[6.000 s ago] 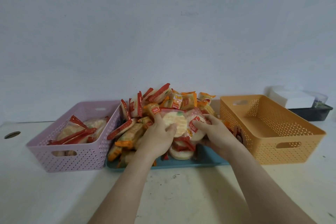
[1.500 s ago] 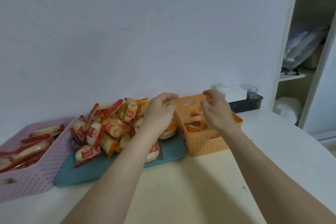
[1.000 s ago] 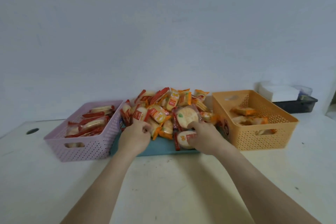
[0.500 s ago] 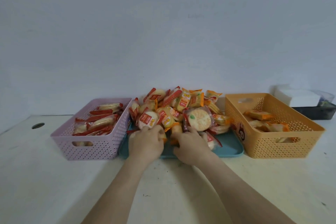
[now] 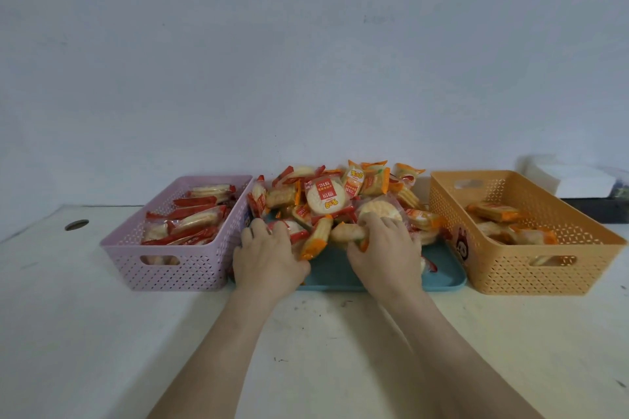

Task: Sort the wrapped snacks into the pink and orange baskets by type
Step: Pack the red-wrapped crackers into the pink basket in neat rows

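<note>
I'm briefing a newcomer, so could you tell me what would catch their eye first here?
First, the heap of red- and orange-wrapped snacks on the flat teal tray at centre, where the left hand rests and the right hand grips a pale orange-ended packet. Flanking it: a perforated pink plastic basket of red-wrapped snacks on the left, a perforated orange plastic basket of orange-wrapped ones on the right.
</note>
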Available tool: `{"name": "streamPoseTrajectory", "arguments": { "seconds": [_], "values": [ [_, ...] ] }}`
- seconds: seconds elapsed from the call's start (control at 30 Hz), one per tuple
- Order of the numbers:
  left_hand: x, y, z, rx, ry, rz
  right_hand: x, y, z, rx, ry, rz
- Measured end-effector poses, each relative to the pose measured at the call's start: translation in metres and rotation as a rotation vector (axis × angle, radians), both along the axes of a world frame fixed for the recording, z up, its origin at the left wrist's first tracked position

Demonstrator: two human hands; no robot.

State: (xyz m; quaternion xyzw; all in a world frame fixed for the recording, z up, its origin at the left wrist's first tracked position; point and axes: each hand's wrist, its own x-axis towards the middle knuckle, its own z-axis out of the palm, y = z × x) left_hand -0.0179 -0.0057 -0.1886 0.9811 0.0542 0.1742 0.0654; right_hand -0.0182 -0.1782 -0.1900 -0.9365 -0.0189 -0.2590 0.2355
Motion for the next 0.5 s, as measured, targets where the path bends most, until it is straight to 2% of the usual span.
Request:
{"name": "streamPoseTrajectory", "arguments": {
  "seconds": [0.07, 0.17, 0.27, 0.37, 0.5],
  "values": [
    [0.000, -0.002, -0.001, 0.019, -0.055, -0.038, 0.001, -0.004, 0.004, 0.014, -0.024, -0.051],
    [0.002, -0.006, -0.007, 0.081, 0.019, -0.094, 0.002, -0.010, 0.012, 0.069, -0.108, -0.103],
    [0.002, -0.007, -0.011, 0.076, 0.029, -0.121, 0.003, -0.010, 0.017, 0.306, -0.067, -0.034],
    [0.000, -0.003, -0.004, -0.148, 0.022, -0.123, 0.004, -0.006, 0.020, 0.604, 0.054, 0.051],
    [0.006, 0.005, 0.005, -0.655, -0.005, -0.068, 0.004, -0.002, 0.015, 0.561, 0.237, 0.093]
  ]
}}
